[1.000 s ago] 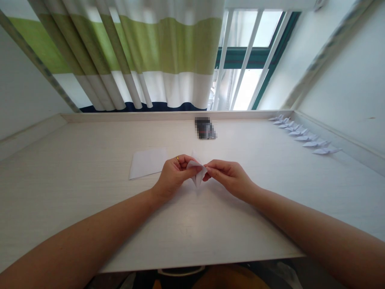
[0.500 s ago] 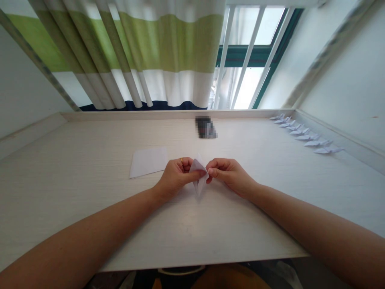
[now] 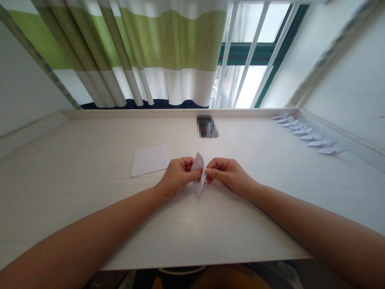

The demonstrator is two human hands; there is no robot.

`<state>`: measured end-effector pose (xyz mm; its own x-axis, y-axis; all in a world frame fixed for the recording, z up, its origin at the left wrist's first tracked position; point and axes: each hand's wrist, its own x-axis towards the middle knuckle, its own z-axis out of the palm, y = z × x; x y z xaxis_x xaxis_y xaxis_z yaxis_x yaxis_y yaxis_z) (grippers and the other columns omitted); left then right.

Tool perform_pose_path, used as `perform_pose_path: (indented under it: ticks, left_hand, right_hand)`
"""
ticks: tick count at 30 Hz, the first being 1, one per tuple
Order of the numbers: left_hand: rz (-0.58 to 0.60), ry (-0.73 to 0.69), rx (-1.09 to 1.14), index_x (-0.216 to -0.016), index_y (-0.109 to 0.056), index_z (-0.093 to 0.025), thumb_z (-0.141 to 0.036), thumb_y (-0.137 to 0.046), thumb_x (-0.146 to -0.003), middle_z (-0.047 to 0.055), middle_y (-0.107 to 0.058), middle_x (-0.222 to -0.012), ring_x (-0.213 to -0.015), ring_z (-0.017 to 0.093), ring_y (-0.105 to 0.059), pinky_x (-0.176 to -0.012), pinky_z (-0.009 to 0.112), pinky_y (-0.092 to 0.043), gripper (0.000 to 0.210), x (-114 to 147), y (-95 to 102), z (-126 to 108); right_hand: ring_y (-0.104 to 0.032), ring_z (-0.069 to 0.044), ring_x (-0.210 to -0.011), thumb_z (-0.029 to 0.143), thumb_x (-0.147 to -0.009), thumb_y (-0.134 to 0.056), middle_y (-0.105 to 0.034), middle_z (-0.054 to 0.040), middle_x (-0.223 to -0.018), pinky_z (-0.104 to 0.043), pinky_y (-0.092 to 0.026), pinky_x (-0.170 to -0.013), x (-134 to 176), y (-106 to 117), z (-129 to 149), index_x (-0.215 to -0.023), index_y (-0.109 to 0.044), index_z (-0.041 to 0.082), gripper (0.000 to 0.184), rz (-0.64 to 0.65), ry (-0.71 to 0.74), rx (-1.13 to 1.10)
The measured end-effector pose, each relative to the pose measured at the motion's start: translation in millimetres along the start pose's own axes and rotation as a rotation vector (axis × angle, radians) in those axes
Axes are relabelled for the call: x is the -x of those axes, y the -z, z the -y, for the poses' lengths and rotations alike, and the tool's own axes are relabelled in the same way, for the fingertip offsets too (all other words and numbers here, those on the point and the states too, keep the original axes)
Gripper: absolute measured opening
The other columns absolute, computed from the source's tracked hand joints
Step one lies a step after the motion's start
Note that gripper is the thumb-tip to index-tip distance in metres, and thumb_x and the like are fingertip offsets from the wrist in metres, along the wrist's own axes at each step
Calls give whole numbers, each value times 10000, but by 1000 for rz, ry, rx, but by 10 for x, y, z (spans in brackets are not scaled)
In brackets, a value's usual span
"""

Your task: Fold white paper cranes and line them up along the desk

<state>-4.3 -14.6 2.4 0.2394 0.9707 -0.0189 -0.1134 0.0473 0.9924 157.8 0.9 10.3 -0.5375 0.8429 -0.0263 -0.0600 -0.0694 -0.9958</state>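
Note:
A small piece of folded white paper (image 3: pixel 197 163) is held above the middle of the table, its lower end pointing toward me. My left hand (image 3: pixel 177 174) grips it from the left, the thumb laid across its front and a gold ring on one finger. From the right, my right hand (image 3: pixel 227 173) pinches the paper's right edge between thumb and curled fingers. The fingertips behind the paper are partly hidden. Left of my left hand lies a flat white sheet or stack of paper (image 3: pixel 148 160).
Several folded white paper cranes (image 3: pixel 332 151) stand in a slanting row at the right. A dark, blurred-out object (image 3: pixel 207 127) lies near the back ledge of the white table (image 3: pixel 180 233). Behind hangs a green and white curtain (image 3: pixel 174 48) beside a barred window.
The paper's upper flap has swung upright, and its right part has turned between my fingers. Both hands stay nearly in place; the view has shifted slightly.

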Motion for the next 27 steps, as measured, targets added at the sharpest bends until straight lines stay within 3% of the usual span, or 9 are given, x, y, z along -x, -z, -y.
perform_pose_path:
  ticks: [6,12,17,25,27]
  left_hand:
    - [88,-1,100,-707,-598,-126,-336,-655,-648,8,-632,-570,-522,116,-583,-546,225,-453,225,20,3,-28]
    - [92,3,90,-689,-615,-128,-435,-571,-710,19,-641,-567,-544,117,-597,-567,218,-453,311,7,-1,-26]
    - [137,26,81,-791,-619,-139,-291,-674,-644,8,-664,-646,-603,122,-617,-603,217,-465,218,23,-10,-32]
    - [128,37,64,-782,-618,-138,-267,-658,-662,9,-665,-660,-603,112,-612,-608,208,-465,181,19,-13,-32]
    - [110,73,65,-754,-616,-131,-272,-657,-662,10,-661,-646,-585,106,-608,-578,199,-459,173,19,-19,-36]
  right_hand:
    - [-578,-86,-581,334,-674,-646,-640,2,-615,-230,-448,-592,35,-36,41,-662,-551,145,212,12,1,7]
    - [-573,-80,-569,318,-688,-634,-645,3,-615,-221,-434,-588,30,-14,45,-652,-546,146,197,-1,-10,18]
    - [-561,-72,-546,276,-669,-652,-633,11,-574,-205,-415,-571,30,-18,44,-640,-529,142,184,-15,-28,8]
    - [-523,-75,-534,274,-689,-617,-595,17,-565,-214,-398,-554,34,-22,25,-634,-501,148,180,-34,-20,89]
    - [-501,-75,-534,275,-691,-612,-562,25,-572,-215,-386,-536,32,-2,22,-639,-502,149,174,-91,38,168]
